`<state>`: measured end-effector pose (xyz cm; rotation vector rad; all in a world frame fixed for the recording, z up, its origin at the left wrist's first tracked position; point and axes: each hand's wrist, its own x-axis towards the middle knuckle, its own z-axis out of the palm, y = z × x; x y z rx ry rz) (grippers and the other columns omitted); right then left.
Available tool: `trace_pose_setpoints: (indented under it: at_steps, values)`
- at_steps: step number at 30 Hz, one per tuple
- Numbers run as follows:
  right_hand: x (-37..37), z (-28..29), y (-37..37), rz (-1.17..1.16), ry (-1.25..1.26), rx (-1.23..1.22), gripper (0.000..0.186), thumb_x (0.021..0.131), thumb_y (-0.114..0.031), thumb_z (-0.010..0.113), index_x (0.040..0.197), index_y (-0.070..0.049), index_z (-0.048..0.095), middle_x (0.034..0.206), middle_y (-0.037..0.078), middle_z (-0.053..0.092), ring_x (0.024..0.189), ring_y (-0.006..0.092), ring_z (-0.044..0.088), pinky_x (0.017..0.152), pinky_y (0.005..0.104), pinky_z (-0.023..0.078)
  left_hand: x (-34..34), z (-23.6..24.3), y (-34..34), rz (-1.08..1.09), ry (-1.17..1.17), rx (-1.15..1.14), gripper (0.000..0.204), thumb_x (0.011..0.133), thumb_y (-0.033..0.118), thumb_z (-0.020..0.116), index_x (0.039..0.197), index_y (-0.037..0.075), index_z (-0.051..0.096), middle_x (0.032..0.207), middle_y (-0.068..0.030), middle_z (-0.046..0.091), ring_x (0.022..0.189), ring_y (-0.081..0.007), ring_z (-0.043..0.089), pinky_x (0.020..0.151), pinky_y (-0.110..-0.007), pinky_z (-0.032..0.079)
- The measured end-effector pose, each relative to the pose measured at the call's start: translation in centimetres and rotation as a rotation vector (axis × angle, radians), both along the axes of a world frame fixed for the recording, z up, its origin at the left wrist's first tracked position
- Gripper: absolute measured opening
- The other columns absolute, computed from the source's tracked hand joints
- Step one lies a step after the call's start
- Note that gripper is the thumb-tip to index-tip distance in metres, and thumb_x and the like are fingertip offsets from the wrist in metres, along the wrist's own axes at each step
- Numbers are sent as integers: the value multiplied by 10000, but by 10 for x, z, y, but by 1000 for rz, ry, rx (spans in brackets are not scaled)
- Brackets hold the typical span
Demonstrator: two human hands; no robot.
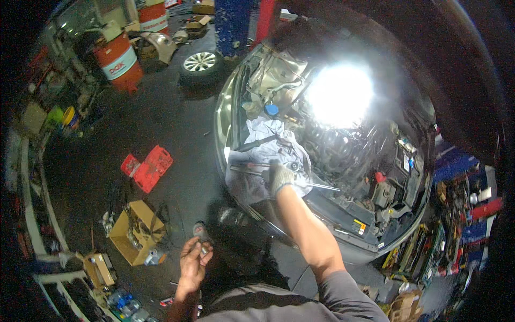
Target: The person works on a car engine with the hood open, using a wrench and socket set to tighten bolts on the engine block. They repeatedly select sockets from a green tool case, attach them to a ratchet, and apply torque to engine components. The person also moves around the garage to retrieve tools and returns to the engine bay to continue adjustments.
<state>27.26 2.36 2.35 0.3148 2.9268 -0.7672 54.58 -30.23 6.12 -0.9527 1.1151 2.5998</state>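
My left hand, bare, is raised low in the view with its fingertips pinched on a small metal piece, whose exact kind I cannot make out. My right hand wears a pale knit glove and reaches down onto a white cloth spread over the front edge of a car's engine bay. Its fingers are blurred and partly hidden. On the cloth, a metal tool lies left of the glove, and a dark-handled tool lies beyond. A shiny rod sticks out to the right.
The open engine bay fills the right, under a glaring lamp. A red tool case and an open cardboard box lie on the floor at left. Farther back are a wheel, a blue post and an orange drum.
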Motion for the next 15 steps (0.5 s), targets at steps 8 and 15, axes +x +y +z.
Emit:
trace_pose_setpoints:
  at_steps: [8, 15]
  values:
    - [-79, -84, 7, -443, -707, 130, 431, 924, -452, 736, 1153, -89, 774, 1133, 85, 788, 983, 238, 743, 872, 395, 591, -106, -21, -107, -166, 24, -70, 189, 994, 15, 663, 1181, 24, 640, 1041, -125, 719, 930, -267, 696, 852, -442, 609]
    - [-48, -24, 5, -237, -552, 551, 482, 934, -466, 705, 1249, -104, 754, 1270, 90, 749, 1144, 226, 705, 950, 397, 569, -191, 4, -203, -154, 76, -94, 282, 990, 17, 676, 1255, 66, 593, 1058, -151, 715, 930, -285, 710, 805, -447, 634]
